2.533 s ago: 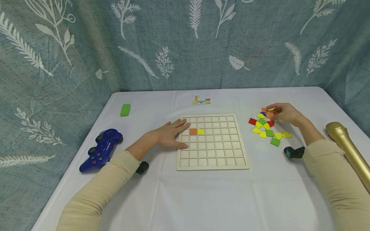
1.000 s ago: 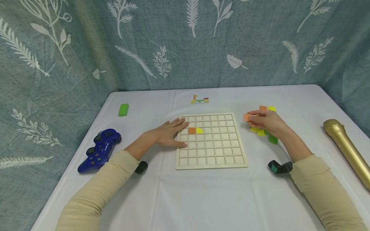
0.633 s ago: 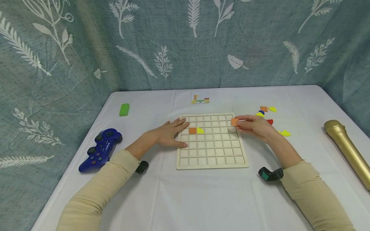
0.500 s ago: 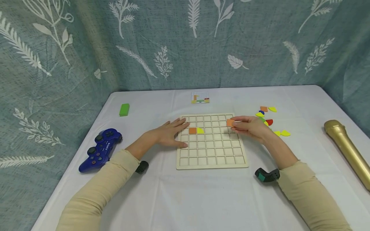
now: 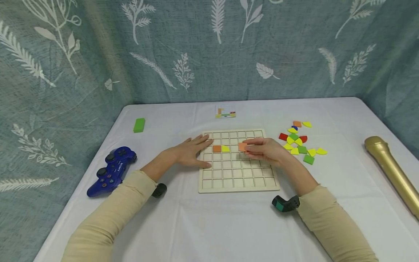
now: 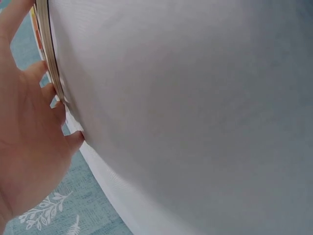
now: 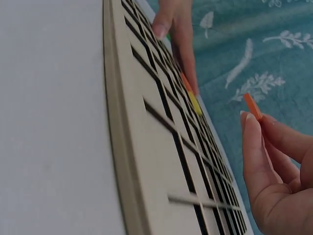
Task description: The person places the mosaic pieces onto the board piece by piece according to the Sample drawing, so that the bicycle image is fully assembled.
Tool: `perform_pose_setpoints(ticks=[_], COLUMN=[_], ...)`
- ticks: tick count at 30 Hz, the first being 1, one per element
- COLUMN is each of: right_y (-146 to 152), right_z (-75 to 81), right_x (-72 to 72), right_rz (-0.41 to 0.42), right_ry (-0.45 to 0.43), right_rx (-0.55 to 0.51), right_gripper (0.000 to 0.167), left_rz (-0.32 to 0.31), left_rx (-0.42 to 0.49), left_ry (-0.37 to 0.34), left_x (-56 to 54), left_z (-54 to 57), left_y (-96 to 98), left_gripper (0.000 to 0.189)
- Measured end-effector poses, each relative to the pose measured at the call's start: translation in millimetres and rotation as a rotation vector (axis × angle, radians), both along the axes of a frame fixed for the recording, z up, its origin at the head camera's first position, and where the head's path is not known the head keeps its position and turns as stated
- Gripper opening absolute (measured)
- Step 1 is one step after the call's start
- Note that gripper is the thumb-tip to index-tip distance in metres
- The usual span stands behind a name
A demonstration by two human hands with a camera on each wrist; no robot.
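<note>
My right hand (image 5: pixel 266 150) pinches an orange square tile (image 5: pixel 242 146) between thumb and fingers. It hovers over the wooden grid board (image 5: pixel 240 183), and in the right wrist view the orange tile (image 7: pixel 252 106) stands apart from the board's surface. Fingers spread, my left hand (image 5: pixel 191 152) rests at the board's left edge; in the left wrist view that hand (image 6: pixel 34 122) touches the board's side. An orange square (image 5: pixel 217 148) and a yellow quarter-circle tile (image 5: pixel 225 148) sit side by side in cells of the board.
Right of the board lie several loose tiles, among them a green square (image 5: pixel 308 159) and a red one (image 5: pixel 283 136). A pattern card (image 5: pixel 225 111) lies behind the board. A blue game controller (image 5: pixel 112 171), a green block (image 5: pixel 139 125) and a gold microphone (image 5: pixel 391 173) flank it.
My right hand has picked an orange square tile from the loose pile and carried it left over the board. The left hand has stayed at the board's edge.
</note>
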State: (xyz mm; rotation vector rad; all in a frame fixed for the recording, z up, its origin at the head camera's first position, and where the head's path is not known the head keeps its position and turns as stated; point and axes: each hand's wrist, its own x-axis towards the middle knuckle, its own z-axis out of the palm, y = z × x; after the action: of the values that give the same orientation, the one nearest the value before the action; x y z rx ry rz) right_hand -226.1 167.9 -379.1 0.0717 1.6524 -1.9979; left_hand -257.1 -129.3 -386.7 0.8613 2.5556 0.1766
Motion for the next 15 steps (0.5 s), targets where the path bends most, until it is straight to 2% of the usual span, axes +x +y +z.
perform_pose_setpoints(ticks=[6,15], right_y=[-19.9,-39.4], right_z=[2.0,-1.2], right_x=[0.2,-1.7], right_rz=[0.029,0.028], right_ry=[0.024,0.055], right_rx=[0.038,0.178], right_gripper=[0.041,0.036], left_rz=[-0.007,-0.013], left_rx=[-0.005,-0.014], left_ry=[0.004,0.003], left_x=[-0.2,-2.7], left_z=[3.0,2.1], left_y=[-0.7,2.4], left_gripper=[0.095,0.095])
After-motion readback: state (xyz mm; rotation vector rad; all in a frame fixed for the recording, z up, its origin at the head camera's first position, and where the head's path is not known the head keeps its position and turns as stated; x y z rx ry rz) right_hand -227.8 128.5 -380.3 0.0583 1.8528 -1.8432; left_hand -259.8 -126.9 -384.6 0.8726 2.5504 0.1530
